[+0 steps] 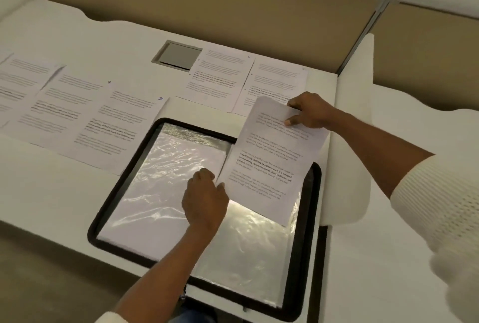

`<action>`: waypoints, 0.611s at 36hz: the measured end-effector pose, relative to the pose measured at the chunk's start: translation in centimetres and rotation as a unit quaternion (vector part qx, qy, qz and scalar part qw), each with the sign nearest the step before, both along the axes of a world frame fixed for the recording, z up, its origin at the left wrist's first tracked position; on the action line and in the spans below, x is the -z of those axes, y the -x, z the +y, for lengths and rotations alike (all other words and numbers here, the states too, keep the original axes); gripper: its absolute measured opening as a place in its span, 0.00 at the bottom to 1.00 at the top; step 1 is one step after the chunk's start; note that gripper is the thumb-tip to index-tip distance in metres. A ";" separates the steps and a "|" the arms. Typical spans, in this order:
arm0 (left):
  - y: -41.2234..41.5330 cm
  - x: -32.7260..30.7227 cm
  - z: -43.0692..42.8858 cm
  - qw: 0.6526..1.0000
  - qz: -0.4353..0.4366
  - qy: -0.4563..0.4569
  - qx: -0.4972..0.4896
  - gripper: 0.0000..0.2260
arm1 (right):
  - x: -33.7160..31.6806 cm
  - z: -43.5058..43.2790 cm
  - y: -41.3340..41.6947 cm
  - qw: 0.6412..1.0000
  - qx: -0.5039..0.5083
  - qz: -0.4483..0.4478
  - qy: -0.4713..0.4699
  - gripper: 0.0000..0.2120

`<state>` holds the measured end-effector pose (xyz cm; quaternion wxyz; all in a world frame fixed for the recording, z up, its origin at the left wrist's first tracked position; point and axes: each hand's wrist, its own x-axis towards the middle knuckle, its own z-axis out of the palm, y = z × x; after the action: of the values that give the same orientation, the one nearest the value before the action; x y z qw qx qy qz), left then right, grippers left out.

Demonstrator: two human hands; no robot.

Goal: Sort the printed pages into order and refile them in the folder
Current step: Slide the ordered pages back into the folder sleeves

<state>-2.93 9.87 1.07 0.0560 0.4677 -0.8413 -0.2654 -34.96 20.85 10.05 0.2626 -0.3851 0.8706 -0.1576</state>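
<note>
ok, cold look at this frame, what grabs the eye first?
The printed page held tilted over the open black-rimmed folder at centre: the right hand pinches its top, and the left hand is at its lower left edge. Next, the folder's plastic sleeves catch glare. Behind, more printed sheets lie spread in rows across the white desk.

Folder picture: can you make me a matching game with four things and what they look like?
Things:
1 held page
2 folder
3 loose pages
4 hatch

States:
A grey, set into the desk
B black-edged, lying open
C pinched by the right hand
D spread flat in rows

Pairs: 1-C, 2-B, 3-D, 4-A
</note>
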 end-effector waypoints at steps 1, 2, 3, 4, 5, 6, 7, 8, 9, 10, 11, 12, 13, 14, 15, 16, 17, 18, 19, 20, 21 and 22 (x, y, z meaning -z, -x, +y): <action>0.1 0.2 1.1 1.000 0.005 0.029 0.007 0.10 | -0.1 -0.2 0.7 1.000 -0.012 0.009 -0.002 0.13; 0.2 0.4 2.2 0.998 0.006 0.052 0.015 0.09 | -0.1 -0.3 1.4 0.999 -0.024 0.023 -0.006 0.14; 0.3 0.6 3.4 0.997 0.003 0.072 0.025 0.08 | 0.0 -0.5 1.9 0.999 -0.034 0.039 -0.011 0.14; 0.5 0.9 4.6 0.995 -0.002 0.088 0.036 0.07 | 0.0 -0.6 2.5 0.998 -0.039 0.051 -0.014 0.12; 0.7 1.2 5.7 0.993 -0.005 0.103 0.048 0.07 | 0.1 -0.7 3.0 0.997 -0.041 0.059 -0.012 0.11; 1.1 1.5 6.9 0.991 -0.007 0.117 0.060 0.08 | 0.2 -0.8 3.4 0.997 -0.043 0.065 -0.009 0.10; 1.5 1.8 7.9 0.989 -0.006 0.129 0.071 0.09 | 0.2 -0.9 3.8 0.996 -0.046 0.071 -0.005 0.10; 2.1 2.2 8.9 0.987 -0.005 0.140 0.081 0.09 | 0.2 -1.0 4.3 0.996 -0.050 0.080 0.000 0.10; 2.6 2.6 9.8 0.984 -0.001 0.150 0.091 0.11 | 0.3 -1.2 4.7 0.995 -0.051 0.090 0.006 0.11; 3.2 2.9 10.6 0.982 0.001 0.158 0.100 0.12 | 0.2 -1.4 5.2 0.994 -0.049 0.100 0.013 0.11; 3.8 3.2 11.2 0.981 -0.001 0.163 0.109 0.14 | 0.2 -1.6 5.7 0.993 -0.042 0.108 0.019 0.12; 4.4 3.4 11.7 0.979 -0.003 0.168 0.117 0.17 | 0.2 -1.7 6.2 0.993 -0.036 0.112 0.025 0.12; 4.9 3.5 12.1 0.977 -0.005 0.172 0.123 0.19 | 0.1 -1.8 6.6 0.992 -0.032 0.113 0.034 0.12; 5.4 3.6 12.4 0.976 -0.006 0.176 0.130 0.21 | 0.1 -1.9 7.0 0.992 -0.028 0.113 0.044 0.13; 5.9 3.7 12.6 0.974 -0.006 0.179 0.136 0.23 | 0.0 -1.9 7.3 0.992 -0.024 0.112 0.052 0.13; 6.3 3.6 12.8 0.973 -0.005 0.182 0.143 0.25 | -0.2 -1.9 7.6 0.992 -0.021 0.113 0.057 0.13; 6.7 3.6 13.0 0.971 -0.005 0.187 0.147 0.27 | -0.3 -1.9 7.9 0.991 -0.021 0.117 0.058 0.13; 7.1 3.5 13.1 0.970 -0.008 0.192 0.150 0.29 | -0.3 -2.0 8.1 0.991 -0.023 0.120 0.058 0.13; 7.4 3.4 13.2 0.969 -0.013 0.196 0.150 0.32 | -0.4 -2.0 8.4 0.991 -0.026 0.122 0.056 0.13; 7.7 3.2 13.3 0.968 -0.020 0.199 0.149 0.33 | -0.4 -2.0 8.7 0.991 -0.027 0.122 0.055 0.12; 8.0 3.1 13.5 0.968 -0.030 0.201 0.148 0.34 | -0.5 -2.1 9.0 0.991 -0.027 0.122 0.054 0.12; 8.3 2.9 13.6 0.968 -0.038 0.201 0.148 0.33 | -0.5 -2.1 9.2 0.991 -0.027 0.120 0.053 0.12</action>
<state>-11.23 23.51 -1.88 0.0766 0.3274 -0.9385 -0.0783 -44.21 18.74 10.56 0.1390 -0.4379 0.8756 -0.1493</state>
